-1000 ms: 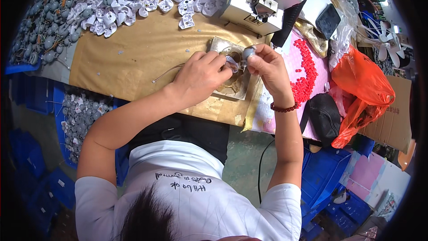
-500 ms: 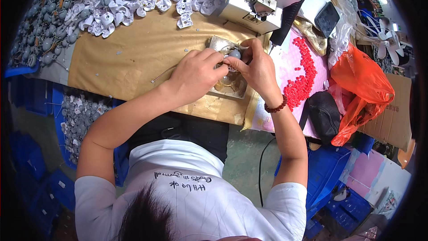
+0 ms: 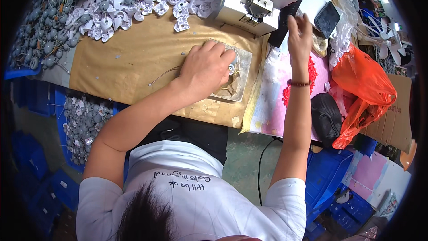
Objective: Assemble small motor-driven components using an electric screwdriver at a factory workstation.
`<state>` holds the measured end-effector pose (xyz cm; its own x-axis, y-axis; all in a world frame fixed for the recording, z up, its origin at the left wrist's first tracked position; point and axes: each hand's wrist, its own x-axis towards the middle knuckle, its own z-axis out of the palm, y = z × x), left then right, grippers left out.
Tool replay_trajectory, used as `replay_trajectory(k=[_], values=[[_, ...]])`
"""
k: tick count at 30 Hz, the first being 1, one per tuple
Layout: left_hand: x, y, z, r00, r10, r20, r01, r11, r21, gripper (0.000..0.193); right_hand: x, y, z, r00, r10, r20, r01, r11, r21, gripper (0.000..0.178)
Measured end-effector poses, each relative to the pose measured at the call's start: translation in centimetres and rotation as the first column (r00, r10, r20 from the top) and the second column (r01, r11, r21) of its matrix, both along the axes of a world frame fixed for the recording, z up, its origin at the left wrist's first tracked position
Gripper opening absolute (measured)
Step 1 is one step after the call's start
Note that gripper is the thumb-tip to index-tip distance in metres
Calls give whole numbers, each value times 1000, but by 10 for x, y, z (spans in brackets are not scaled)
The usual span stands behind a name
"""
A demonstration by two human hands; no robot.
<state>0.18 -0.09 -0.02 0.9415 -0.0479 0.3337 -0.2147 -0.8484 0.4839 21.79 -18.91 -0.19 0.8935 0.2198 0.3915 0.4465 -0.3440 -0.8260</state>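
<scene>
My left hand (image 3: 206, 69) is closed, its fingers curled down over a flat metal fixture plate (image 3: 243, 82) on the table. Under the fingertips a small grey-and-white plastic part (image 3: 232, 68) peeks out; most of it is hidden. A thin cable (image 3: 161, 76) runs out from beneath this hand to the left. My right hand (image 3: 300, 40) is raised off the plate, fingers apart, with nothing visible in it. It is just right of a long black tool (image 3: 281, 26) with a thin tip and left of a dark phone (image 3: 327, 19).
White plastic shells (image 3: 120, 13) and grey ball-shaped parts (image 3: 49, 22) are heaped at the far left. A white metal machine (image 3: 249, 11) stands behind the plate. Small red pieces (image 3: 313, 73), a black pouch (image 3: 325, 118) and an orange-red bag (image 3: 363, 78) lie to the right.
My right hand has left the plate and moved up and right, beside the black tool. My left hand has stayed at the plate, shifting slightly, and now covers more of the part.
</scene>
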Motion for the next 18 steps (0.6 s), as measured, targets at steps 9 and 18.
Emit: replay_trajectory(k=[9, 18], values=[[2, 1, -7, 998, 25, 54, -23, 999, -35, 27, -30, 37, 50, 924, -140, 356, -63, 863, 502, 36], [2, -1, -8, 997, 37, 60, -34, 998, -61, 32, -50, 109, 95, 953, 232, 193, -301, 690, 658, 15]])
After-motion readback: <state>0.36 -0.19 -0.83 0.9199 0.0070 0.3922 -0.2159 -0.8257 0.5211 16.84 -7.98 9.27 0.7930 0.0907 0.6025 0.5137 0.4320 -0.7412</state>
